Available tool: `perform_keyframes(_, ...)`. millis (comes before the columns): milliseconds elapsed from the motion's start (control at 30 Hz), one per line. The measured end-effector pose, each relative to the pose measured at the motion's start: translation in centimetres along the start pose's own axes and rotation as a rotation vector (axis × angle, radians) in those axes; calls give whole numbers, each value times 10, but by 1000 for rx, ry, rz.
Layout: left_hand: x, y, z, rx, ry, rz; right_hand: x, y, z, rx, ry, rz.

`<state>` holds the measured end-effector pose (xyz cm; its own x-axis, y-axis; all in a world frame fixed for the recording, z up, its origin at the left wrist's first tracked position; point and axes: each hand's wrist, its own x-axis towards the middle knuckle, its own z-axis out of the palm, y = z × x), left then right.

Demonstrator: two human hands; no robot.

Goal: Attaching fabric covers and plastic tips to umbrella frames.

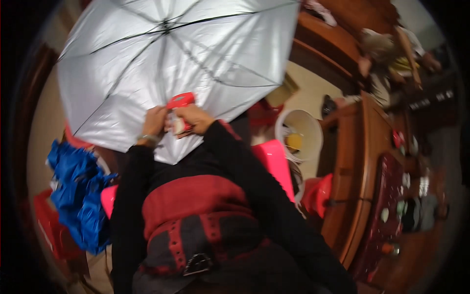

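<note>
Open umbrella (112, 73), silver underside and dark ribs in view, spread across the far left and middle, its nearest corner at the person's waist. Brown wooden furniture (355, 166) stands at right; a crumpled blue bundle (81, 196) lies at left. A white bucket (307, 123), right of the umbrella, contains a yellow object (293, 142). Left hand (154, 121), fingers bent, over the umbrella's near part; blur prevents telling what it grips. Right hand (197, 118), just beside it, fingers closed around a small red-and-white implement (180, 100) in front of the silver fabric
</note>
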<state>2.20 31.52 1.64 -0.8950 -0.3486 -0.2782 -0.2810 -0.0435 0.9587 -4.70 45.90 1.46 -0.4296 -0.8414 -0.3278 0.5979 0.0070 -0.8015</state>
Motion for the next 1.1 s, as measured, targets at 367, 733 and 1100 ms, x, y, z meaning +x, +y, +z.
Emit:
perform_keyframes(367, 32, -51, -12, 358, 104, 241, -11, -6, 24, -39, 318, -111)
perform_keyframes(733, 61, -29, -83, 756, 100, 170, -58, -67, 7, -1058, 742, -517)
perform_keyframes(1100, 85, -2, -261, 1661, 426, 586, -36, -80, -3, -1167, 689, -376)
